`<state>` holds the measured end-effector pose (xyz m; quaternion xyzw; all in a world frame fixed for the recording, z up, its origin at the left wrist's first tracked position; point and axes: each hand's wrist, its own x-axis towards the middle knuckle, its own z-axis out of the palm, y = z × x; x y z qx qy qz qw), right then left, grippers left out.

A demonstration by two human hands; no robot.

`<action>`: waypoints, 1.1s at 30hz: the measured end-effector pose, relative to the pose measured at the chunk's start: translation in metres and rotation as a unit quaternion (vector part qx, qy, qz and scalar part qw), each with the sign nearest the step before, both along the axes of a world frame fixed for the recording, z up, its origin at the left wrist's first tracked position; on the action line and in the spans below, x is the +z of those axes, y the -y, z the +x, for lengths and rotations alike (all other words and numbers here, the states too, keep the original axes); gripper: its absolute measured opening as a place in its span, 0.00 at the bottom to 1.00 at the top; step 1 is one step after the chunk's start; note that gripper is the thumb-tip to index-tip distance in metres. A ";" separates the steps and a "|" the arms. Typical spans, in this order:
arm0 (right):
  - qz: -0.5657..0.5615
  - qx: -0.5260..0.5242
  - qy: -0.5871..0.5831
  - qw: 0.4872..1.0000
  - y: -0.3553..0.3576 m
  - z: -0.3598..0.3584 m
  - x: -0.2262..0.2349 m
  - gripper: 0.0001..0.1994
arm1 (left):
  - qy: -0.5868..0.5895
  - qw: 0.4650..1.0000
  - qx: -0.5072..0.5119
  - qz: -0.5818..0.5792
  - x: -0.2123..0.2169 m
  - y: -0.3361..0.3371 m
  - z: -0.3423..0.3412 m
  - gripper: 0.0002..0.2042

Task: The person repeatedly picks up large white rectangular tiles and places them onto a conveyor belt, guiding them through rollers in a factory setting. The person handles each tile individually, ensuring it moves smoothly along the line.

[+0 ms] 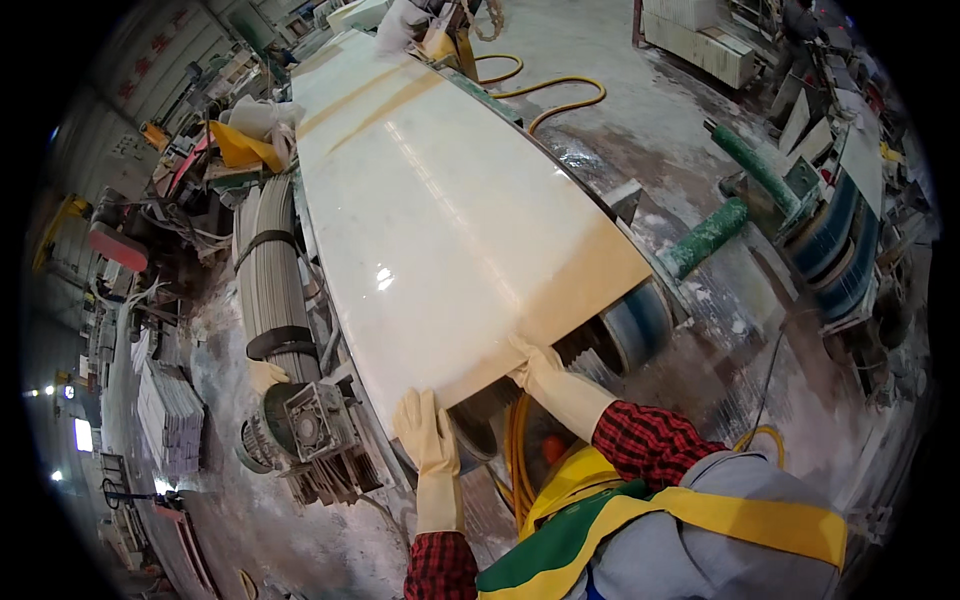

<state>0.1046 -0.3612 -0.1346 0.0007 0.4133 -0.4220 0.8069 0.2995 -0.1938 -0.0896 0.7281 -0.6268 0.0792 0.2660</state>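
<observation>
Two gloved hands (427, 435), touching glossy slab (430, 240)

The roller bench (641, 324) carries a long white slab (430, 220) (glossy, tan-streaked); it lies flat.

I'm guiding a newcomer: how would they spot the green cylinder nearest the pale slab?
Start at the large pale slab. From the right hand, follow the slab's near edge rightward to the corner; the green cylinder lies just beyond. The other green cylinder, farther right, has a dark tip; this one shows none and sits closer to the slab.
</observation>
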 end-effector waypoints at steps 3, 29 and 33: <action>-0.026 0.024 0.033 0.999 -0.004 -0.011 -0.003 0.26 | 0.021 0.999 -0.025 0.007 0.008 -0.012 -0.003 0.25; -0.029 0.220 -0.005 0.975 -0.144 -0.171 0.057 0.35 | -0.137 0.950 -0.004 0.279 0.135 0.081 -0.005 0.25; -0.142 0.302 -0.177 0.926 -0.130 -0.210 0.034 0.27 | -0.188 0.962 -0.020 0.196 0.133 0.073 -0.010 0.24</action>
